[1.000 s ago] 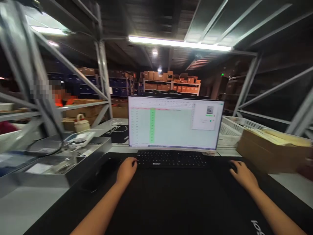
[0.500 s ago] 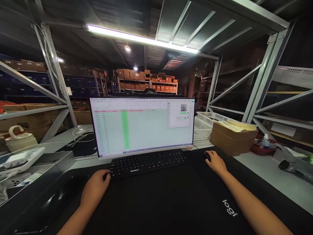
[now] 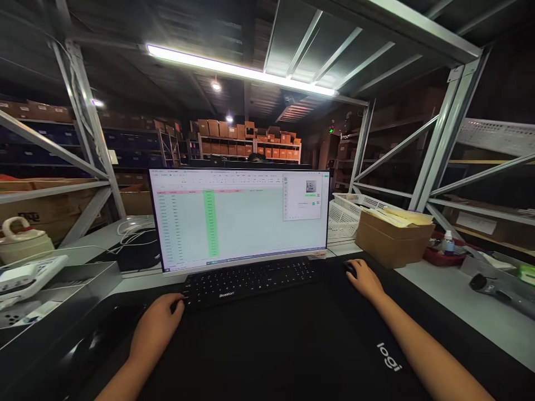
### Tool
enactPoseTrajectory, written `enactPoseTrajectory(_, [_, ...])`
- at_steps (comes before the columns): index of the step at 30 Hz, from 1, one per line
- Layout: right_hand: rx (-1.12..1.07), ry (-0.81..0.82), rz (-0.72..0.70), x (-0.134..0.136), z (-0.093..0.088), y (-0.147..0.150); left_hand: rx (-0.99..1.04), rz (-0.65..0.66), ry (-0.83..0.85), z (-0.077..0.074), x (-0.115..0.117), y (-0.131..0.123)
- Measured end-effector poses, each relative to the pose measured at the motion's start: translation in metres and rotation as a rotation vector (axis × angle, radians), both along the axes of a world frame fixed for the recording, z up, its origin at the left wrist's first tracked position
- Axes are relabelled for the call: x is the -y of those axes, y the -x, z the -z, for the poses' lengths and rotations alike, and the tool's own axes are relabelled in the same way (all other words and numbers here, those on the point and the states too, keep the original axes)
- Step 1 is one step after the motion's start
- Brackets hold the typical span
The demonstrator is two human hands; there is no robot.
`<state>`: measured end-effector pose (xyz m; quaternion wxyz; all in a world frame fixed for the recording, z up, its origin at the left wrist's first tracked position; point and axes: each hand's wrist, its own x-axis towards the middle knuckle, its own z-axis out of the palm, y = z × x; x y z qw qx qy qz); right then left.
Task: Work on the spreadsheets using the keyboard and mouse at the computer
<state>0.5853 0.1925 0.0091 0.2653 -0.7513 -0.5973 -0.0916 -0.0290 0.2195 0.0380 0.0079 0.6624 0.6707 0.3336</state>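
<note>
My left hand [image 3: 155,324] rests at the left end of a black keyboard [image 3: 256,280], thumb apart from the fingers and nothing held. Its fingertips are at the key edge, partly hidden behind the hand. On the right, my right hand [image 3: 364,278] is wrapped over a black computer mouse [image 3: 350,269], which shows only at its left side. Both forearms lie over a large black desk mat [image 3: 267,345] with white lettering. Behind the keyboard stands a wide monitor [image 3: 246,223] displaying a spreadsheet with a green column and a small window at its right.
A cardboard box [image 3: 382,242] with papers on top and white baskets [image 3: 343,220] stand right of the monitor. Farther right lies a handheld scanner [image 3: 485,284]. At left are a grey tray [image 3: 83,292], cables [image 3: 136,231] and a cream jug [image 3: 23,239]. Metal shelf posts frame the desk.
The whole view has shifted slightly, so the monitor and hands appear a little farther left. Both hands keep their places at the keyboard and on the mouse.
</note>
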Motion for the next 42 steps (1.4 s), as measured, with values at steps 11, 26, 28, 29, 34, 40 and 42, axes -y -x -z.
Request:
enactPoseTrajectory(11, [-0.02,-0.009,0.035,-0.003,0.002,-0.002,-0.024,-0.01,-0.009,0.007,-0.006,0.005])
enactPoseTrajectory(26, [-0.01,-0.028,0.034,-0.002,0.002,0.0,-0.049,-0.011,0.003,0.008,-0.009,0.008])
enactPoseTrajectory(28, [-0.007,-0.027,0.038,-0.001,0.001,0.001,-0.048,-0.024,0.016,0.007,-0.007,0.007])
enactPoseTrajectory(29, [-0.006,-0.027,0.039,-0.001,0.001,0.001,-0.047,-0.028,0.021,0.007,-0.007,0.006])
enactPoseTrajectory(34, [-0.007,-0.029,0.047,-0.001,0.001,0.001,-0.053,-0.02,0.012,0.006,-0.005,0.005])
enactPoseTrajectory(40, [-0.006,-0.018,0.042,0.0,0.0,0.002,-0.036,-0.003,-0.006,0.01,-0.008,0.007])
enactPoseTrajectory(42, [-0.003,-0.01,0.038,0.0,-0.001,0.003,-0.036,0.003,0.001,0.011,-0.008,0.008])
